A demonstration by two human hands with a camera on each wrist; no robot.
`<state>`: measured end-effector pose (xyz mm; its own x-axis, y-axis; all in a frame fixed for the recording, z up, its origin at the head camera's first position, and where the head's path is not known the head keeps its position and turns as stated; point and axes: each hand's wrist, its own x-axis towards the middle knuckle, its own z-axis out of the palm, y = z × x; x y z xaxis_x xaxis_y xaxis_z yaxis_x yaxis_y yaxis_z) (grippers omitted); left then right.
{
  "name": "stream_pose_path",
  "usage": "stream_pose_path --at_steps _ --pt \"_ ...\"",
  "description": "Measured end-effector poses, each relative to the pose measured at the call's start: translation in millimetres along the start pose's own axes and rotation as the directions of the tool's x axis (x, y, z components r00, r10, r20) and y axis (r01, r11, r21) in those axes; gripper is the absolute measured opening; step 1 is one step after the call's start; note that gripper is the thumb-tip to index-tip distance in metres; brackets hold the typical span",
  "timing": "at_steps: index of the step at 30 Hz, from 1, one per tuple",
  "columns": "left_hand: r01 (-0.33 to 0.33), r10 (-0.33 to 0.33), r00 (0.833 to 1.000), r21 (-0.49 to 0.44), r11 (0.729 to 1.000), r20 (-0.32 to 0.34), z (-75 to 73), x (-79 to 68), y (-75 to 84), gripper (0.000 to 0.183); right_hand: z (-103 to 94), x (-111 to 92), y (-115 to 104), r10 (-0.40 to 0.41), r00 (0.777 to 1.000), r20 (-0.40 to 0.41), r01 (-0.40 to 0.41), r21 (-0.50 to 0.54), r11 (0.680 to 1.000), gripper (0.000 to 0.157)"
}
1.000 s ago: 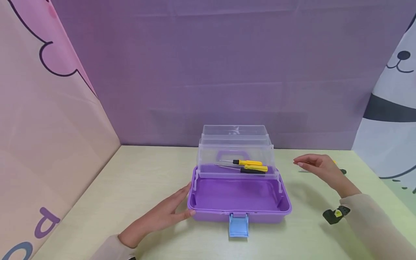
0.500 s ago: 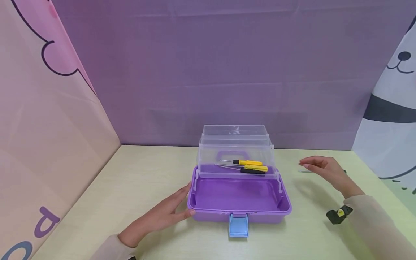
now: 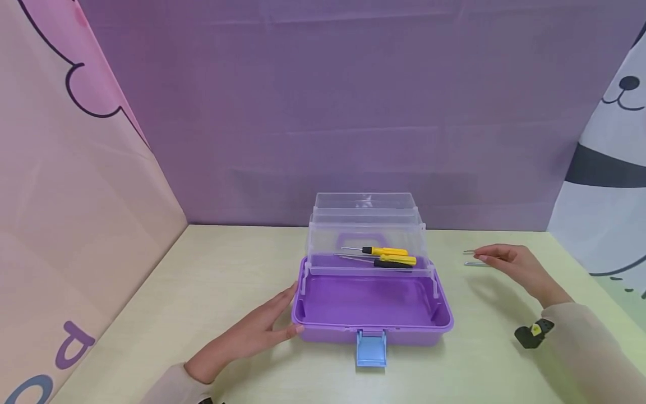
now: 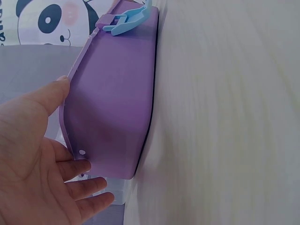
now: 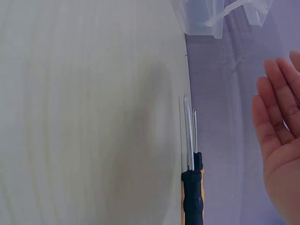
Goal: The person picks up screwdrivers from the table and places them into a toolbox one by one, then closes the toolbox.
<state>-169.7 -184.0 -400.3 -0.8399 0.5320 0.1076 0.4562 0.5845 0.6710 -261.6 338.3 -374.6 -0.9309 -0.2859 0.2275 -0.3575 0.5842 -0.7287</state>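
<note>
Purple plastic box [image 3: 328,335] sits on the pale wood-grain desk [image 3: 227,269], right of centre in the head view, its interior facing up. Blue latch [image 3: 371,350] hangs down at the middle of the front wall.

Clear tray [image 3: 353,272] stands raised over the back part of the box, with clear upper tiers [image 3: 363,201] behind and above. Three screwdrivers lie in the tray, shafts to the left: yellow handle with black collar [image 3: 388,252], plain yellow handle [image 3: 401,260], black handle [image 3: 391,264] nearest the front.

Left hand [image 3: 259,331]: at the box's left front corner. Thumb tip touches the front rim; the other fingers are loosely spread beside the side wall, no clenched grip.

Right hand [image 3: 515,266]: well apart from the box, over the desk's right side. Fingers extended, close together, grasping nothing. Metal shafts [image 3: 476,264] show by its fingertips. Right wrist view places screwdrivers on the desk near that hand, apart from it: a black handle [image 5: 192,201] in front, yellow-orange parts of others [image 5: 203,187] partly hidden behind.

Surroundings: purple cloth [image 3: 323,112] at the back; printed panels left [image 3: 86,196] and right [image 3: 600,123]. Pale sleeves [image 3: 580,336] on both arms.
</note>
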Motion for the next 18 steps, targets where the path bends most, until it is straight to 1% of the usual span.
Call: stream_pose_path --at_steps 6,11,18 --pt "-0.009 0.009 1.000 0.002 1.000 0.000 -0.1 0.0 0.1 0.080 -3.1 -2 9 0.010 1.000 -0.016 -0.011 -0.043 0.999 0.030" --pt "-0.009 0.009 1.000 0.000 1.000 0.002 -1.2 0.8 1.4 0.081 -5.1 -3 14 0.030 0.999 -0.018 -0.031 -0.025 0.999 0.029" --pt "-0.011 0.011 1.000 -0.007 1.000 0.004 -1.5 0.9 1.9 0.080 -7.0 -4 22 0.073 0.997 -0.024 -0.074 -0.039 0.997 0.036"
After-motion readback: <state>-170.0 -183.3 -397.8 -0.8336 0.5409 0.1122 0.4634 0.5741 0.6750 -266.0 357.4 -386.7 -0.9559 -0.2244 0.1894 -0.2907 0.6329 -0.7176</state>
